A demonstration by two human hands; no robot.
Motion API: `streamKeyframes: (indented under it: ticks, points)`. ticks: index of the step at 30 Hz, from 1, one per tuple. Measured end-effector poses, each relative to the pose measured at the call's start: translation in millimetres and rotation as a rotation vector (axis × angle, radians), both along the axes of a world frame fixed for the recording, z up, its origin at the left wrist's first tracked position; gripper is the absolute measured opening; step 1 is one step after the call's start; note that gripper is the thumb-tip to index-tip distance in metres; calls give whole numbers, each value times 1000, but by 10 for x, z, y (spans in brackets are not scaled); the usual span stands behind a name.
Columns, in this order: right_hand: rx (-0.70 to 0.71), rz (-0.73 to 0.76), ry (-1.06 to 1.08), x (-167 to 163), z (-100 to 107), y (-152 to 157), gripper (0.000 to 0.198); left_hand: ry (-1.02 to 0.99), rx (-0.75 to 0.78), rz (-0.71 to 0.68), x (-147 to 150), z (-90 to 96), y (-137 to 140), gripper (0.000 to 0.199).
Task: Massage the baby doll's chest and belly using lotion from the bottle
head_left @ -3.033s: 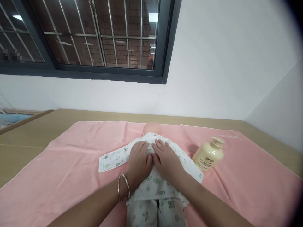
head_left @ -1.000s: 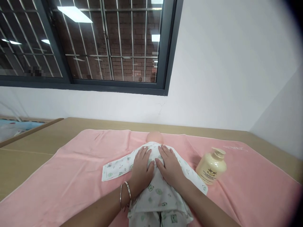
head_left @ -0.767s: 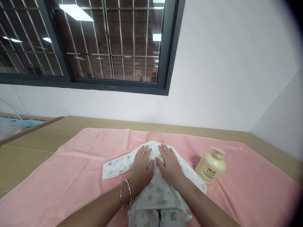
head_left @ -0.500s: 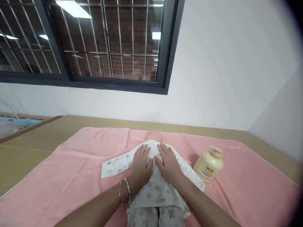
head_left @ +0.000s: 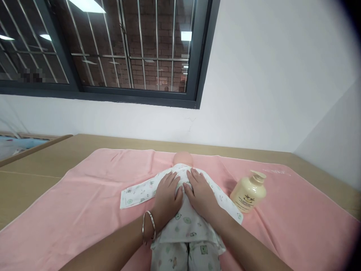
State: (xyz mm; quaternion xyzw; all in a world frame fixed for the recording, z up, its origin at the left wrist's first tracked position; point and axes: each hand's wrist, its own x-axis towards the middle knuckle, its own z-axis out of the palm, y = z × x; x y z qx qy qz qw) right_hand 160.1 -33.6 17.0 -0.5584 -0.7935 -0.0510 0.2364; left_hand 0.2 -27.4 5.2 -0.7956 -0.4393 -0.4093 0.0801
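A baby doll (head_left: pixel 183 158) in white printed clothes (head_left: pixel 184 226) lies on a pink towel (head_left: pixel 84 199), its head pointing away from me. My left hand (head_left: pixel 167 194), with a silver bangle on the wrist, rests flat on the doll's upper body. My right hand (head_left: pixel 199 194) lies flat beside it on the same spot, fingers apart. Both palms press on the clothing and hold nothing. One sleeve (head_left: pixel 135 191) stretches out to the left.
A cream pump bottle (head_left: pixel 248 192) stands tilted on the towel just right of the doll. The towel covers a wooden table (head_left: pixel 34 165) set against a white wall under a barred window (head_left: pixel 126 45). A side wall closes in at the right.
Both hands stay flat on the doll's upper body, shifting only slightly. The view has drifted a little as my head moved.
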Motion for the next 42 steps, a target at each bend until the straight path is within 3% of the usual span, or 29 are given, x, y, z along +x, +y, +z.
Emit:
streamKeyframes:
  ticks: [6, 15, 24, 28, 34, 42]
  points:
    - [74, -31, -49, -119, 42, -190, 43, 21, 38, -38, 8, 92, -61, 22]
    - [-88, 42, 59, 93, 30, 96, 54, 2, -60, 19, 7, -65, 77, 42]
    - [116, -22, -93, -137, 69, -229, 42, -56, 119, -115, 1, 47, -35, 18]
    - [64, -50, -53, -113, 55, -178, 44, -80, 65, -53, -2, 17, -31, 23]
    - [-51, -23, -1, 10, 42, 14, 58, 36, -19, 69, -1, -49, 47, 44]
    - [1, 17, -11, 17, 11, 7, 56, -40, 164, -83, 12, -51, 40, 28]
